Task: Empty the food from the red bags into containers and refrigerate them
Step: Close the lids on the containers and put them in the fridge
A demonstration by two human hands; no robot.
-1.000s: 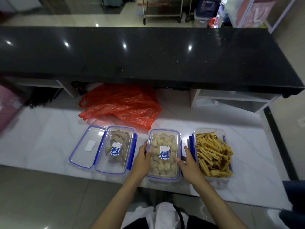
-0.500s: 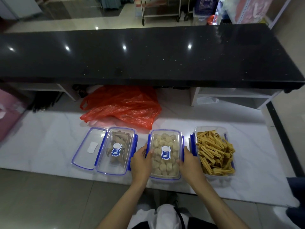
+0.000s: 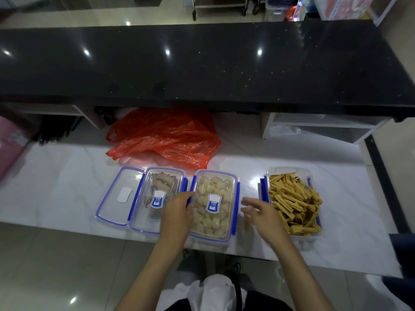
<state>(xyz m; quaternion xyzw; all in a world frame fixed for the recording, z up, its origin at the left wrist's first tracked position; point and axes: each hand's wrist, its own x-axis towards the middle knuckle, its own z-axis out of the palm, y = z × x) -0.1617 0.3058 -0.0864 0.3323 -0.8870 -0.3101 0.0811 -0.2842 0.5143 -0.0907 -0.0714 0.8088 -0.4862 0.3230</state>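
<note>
Three clear containers with blue clips stand in a row on the white marble counter point(image 3: 56, 194). The middle container point(image 3: 213, 205), lidded and labelled, holds pale round pieces. My left hand point(image 3: 177, 214) rests against its left side, fingers on the blue clip. My right hand point(image 3: 260, 212) hovers just right of it with fingers spread, holding nothing. The left container point(image 3: 157, 196) holds brown pieces under a labelled lid. The right container point(image 3: 294, 200) is uncovered and heaped with yellow sticks. A crumpled red bag point(image 3: 166, 138) lies behind the containers.
A spare clear lid point(image 3: 119, 196) lies flat at the far left of the row. A black raised countertop point(image 3: 202, 63) overhangs the back. White shelving point(image 3: 314, 129) sits under it at the right. Tiled floor lies below the counter's front edge.
My right hand has come off the middle container's right side and opened, moving right. My left hand stays at the container's left clip.
</note>
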